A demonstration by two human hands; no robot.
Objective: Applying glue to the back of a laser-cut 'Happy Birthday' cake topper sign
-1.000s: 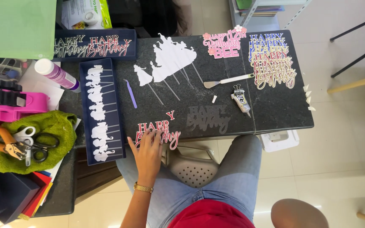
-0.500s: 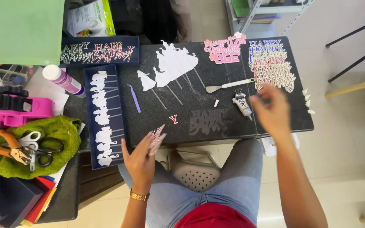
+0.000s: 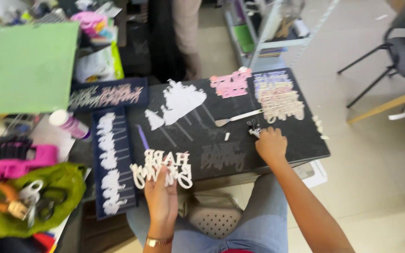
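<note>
White card lettering (image 3: 161,169) sits in my left hand (image 3: 161,199), fingers closed on its lower edge, held up over the near edge of the black board (image 3: 301,140) and above my lap. My right hand (image 3: 270,144) rests on the board, curled over a small dark tool (image 3: 254,127); its tip pokes out past my knuckles, but whether I am gripping it I cannot tell. The whole view is blurred, so the stacked toppers (image 3: 277,96) at the far right corner and the pink one (image 3: 230,84) read only as shapes. The scissors (image 3: 29,199) on the green cloth (image 3: 66,187) are partly cut off at the left. Bare board lies between my hands, and open floor lies beyond its right edge
</note>
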